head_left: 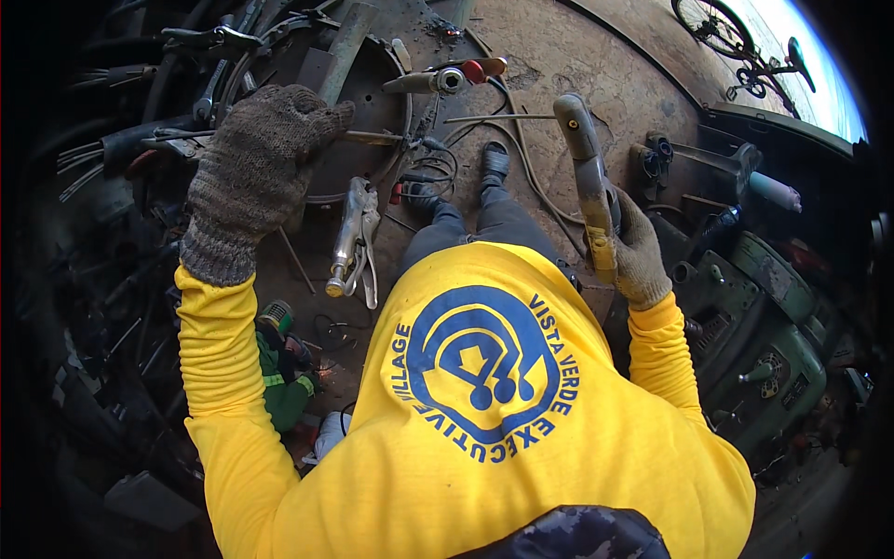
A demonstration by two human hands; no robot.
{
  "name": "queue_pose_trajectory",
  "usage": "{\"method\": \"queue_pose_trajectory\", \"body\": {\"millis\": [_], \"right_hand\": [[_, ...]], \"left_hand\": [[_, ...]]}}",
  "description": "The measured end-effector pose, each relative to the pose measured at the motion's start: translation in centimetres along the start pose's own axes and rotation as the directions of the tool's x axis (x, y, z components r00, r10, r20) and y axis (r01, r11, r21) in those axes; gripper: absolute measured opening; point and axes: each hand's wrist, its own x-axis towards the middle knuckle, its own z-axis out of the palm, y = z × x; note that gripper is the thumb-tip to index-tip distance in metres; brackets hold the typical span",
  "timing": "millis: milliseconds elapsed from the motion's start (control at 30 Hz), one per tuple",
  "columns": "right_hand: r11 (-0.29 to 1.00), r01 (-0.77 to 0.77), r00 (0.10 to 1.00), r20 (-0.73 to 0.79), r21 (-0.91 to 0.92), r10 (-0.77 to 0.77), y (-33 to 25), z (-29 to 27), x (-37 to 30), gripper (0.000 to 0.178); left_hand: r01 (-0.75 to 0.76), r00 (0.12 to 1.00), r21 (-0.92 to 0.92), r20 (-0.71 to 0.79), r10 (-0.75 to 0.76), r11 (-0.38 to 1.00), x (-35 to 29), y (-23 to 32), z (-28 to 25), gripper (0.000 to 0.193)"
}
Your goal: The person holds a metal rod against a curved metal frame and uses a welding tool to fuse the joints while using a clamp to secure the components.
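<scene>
My left hand [265,154], in a grey-brown knit glove, is closed in a fist beside a round metal plate [371,93]. A thin brownish rod [372,138] shows just past its knuckles; what the fist grips is hidden. In my right hand [641,250], gloved as well, is an upright worn grey and yellow electrode holder [589,168]. From its head a thin welding rod [498,118] points left. Between my hands, locking pliers [354,238] hang at the plate's near edge. Another clamping tool [445,80] with a red part sits at the far edge.
Cables [531,177] curl over the floor around my feet. Green machinery [764,326] stands at the right, and a bicycle [736,47] far right. Metal scrap and tools crowd the left. Lower left, a person in green clothing [287,387] is partly visible near small sparks.
</scene>
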Motion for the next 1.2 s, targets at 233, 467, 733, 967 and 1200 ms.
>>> {"method": "queue_pose_trajectory", "body": {"millis": [233, 467, 733, 967, 1200], "right_hand": [[0.999, 0.007, 1.000, 0.005, 0.041, -0.007, 0.1, 0.0, 0.3, 0.080], [1.000, -0.005, 1.000, 0.018, 0.002, 0.005, -0.1, 0.0, 0.5, 0.085], [0.999, 0.004, 0.999, 0.032, 0.035, -0.005, -0.2, 0.3, 0.4, 0.086], [0.995, 0.098, 0.994, 0.049, 0.013, -0.099, -0.7, 0.6, 0.2, 0.061], [0.995, 0.098, 0.994, 0.057, -0.008, -0.097, -1.0, 0.8, 0.3, 0.061]], "left_hand": [[0.011, 1.000, 0.014, 0.014, -0.012, 1.000, 0.0, 0.1, -0.1, 0.044], [0.015, 1.000, 0.022, 0.027, -0.016, 1.000, 0.1, 0.2, -0.2, 0.043], [0.007, 1.000, 0.022, 0.007, -0.008, 1.000, 0.0, 0.2, 0.0, 0.043], [0.023, 0.999, 0.024, 0.027, -0.024, 0.999, 0.0, 0.3, -0.1, 0.042], [0.016, 1.000, 0.016, 0.020, -0.017, 1.000, -0.1, 0.1, 0.1, 0.043]]}}
